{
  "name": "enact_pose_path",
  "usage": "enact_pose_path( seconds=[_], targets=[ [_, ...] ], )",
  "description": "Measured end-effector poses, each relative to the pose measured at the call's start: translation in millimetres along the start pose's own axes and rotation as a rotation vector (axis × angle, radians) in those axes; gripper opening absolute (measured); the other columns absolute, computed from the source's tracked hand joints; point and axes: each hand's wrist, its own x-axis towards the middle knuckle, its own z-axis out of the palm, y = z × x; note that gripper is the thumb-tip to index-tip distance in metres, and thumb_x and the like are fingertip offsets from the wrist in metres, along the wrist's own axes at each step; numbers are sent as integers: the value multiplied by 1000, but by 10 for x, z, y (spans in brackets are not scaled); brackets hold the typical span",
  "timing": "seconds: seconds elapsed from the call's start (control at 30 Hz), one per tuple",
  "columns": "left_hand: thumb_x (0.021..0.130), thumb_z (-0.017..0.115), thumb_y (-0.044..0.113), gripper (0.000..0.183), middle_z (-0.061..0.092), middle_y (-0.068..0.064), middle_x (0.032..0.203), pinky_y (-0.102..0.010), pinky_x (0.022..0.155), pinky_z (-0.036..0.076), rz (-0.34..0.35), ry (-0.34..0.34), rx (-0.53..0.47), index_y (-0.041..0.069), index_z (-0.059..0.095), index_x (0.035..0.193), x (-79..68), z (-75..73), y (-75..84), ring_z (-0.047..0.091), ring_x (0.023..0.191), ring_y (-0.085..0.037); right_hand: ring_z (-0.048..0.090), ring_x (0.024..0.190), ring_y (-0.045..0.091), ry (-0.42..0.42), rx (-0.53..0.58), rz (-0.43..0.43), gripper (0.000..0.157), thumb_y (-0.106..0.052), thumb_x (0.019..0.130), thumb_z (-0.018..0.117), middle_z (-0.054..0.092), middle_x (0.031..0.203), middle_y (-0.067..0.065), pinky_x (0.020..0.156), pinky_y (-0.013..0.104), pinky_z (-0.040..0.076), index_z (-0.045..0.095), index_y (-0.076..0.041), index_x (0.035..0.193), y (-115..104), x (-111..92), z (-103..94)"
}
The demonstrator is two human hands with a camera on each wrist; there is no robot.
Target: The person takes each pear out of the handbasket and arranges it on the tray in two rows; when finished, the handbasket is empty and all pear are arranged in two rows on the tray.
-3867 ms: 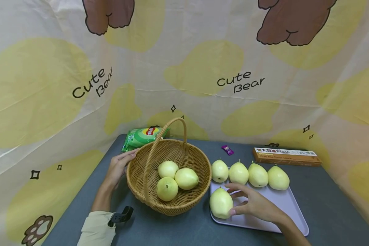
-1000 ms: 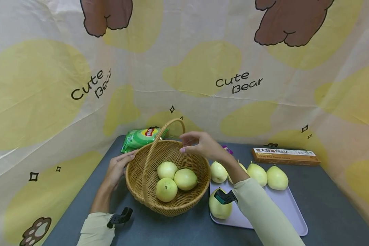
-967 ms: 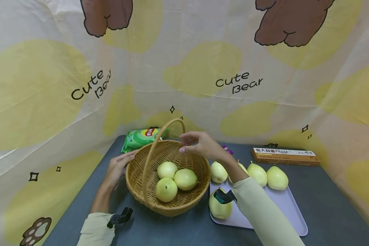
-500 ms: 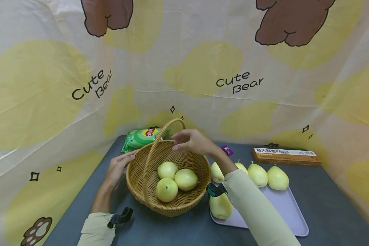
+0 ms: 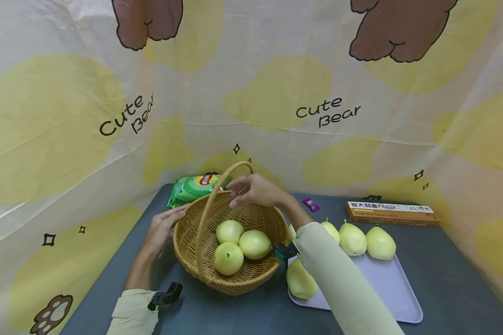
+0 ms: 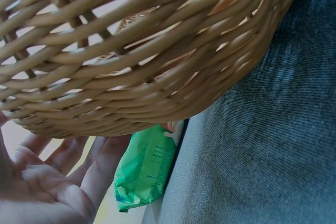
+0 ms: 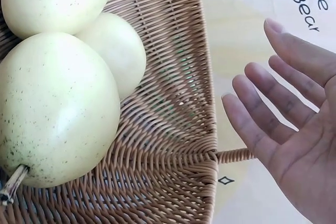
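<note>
A wicker basket (image 5: 184,251) with an arched handle (image 5: 202,223) stands at centre, holding three pale yellow-green pears (image 5: 228,258). My left hand (image 5: 161,231) rests against the basket's left side, fingers fairly straight at the rim; the left wrist view shows its palm (image 6: 50,190) beside the weave. Over the basket's back right part is my right hand (image 5: 257,191), fingers loosely bent with nothing in them, close to the handle's far end. In the right wrist view, its fingers (image 7: 265,111) spread beyond the rim, apart from the pears (image 7: 58,111).
Right of the basket, a lilac tray (image 5: 396,298) carries several more pears (image 5: 381,243), partly hidden by my right sleeve (image 5: 339,274). Behind are a green chip bag (image 5: 188,190), a purple wrapped candy (image 5: 311,205) and a pasta box (image 5: 391,214). A printed cloth (image 5: 268,93) hangs at the back.
My right hand has left the front pear on the tray, gone up over the basket, and drifted left toward the handle. The left hand and the pears have stayed put.
</note>
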Motion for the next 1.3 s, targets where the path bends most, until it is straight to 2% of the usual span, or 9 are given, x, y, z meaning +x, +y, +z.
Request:
enact_pose_path(
  seconds=[0.17,0.37,0.5,0.73,1.03,1.3],
  targets=[
    [109,60,34,50,69,-13,138,-31,81,65,7,-9,2,2,62,147,-6,-3,1,70,110,-8,68,117,21,-39,-5,6,59,-17,92,84,74,122,10,100,33,57,63,-3,145,36,58,31],
    [110,60,35,49,66,-19,142,-31,81,65,12,-10,7,3,63,147,2,-4,-17,70,109,-7,67,121,22,-76,28,41,62,-16,93,84,70,133,18,103,33,56,60,-1,148,117,93,62],
    [110,60,34,48,67,-18,140,-32,80,65,15,-5,6,3,63,146,2,1,-21,70,108,-7,65,126,26,-100,35,72,66,-17,92,85,67,139,21,106,34,55,58,-3,150,177,107,79],
    [110,59,33,48,68,-14,139,-32,81,65,12,-7,1,3,63,147,-14,-9,-5,70,108,-6,62,130,25,-140,-16,112,69,-21,89,88,66,143,16,112,40,51,59,-7,151,245,136,120],
    [110,60,32,47,64,-21,145,-30,82,64,2,-4,-20,3,63,147,-30,-1,31,71,106,-5,59,136,29,-207,-65,160,69,-21,92,86,64,145,13,116,45,48,57,-10,153,301,157,204],
    [110,60,33,47,64,-21,144,-29,82,64,-4,-6,-12,4,63,147,-35,-12,22,69,108,-6,53,143,29,-262,-136,207,70,-25,92,86,61,151,9,118,46,46,57,-15,154,294,201,271]
  ],
)
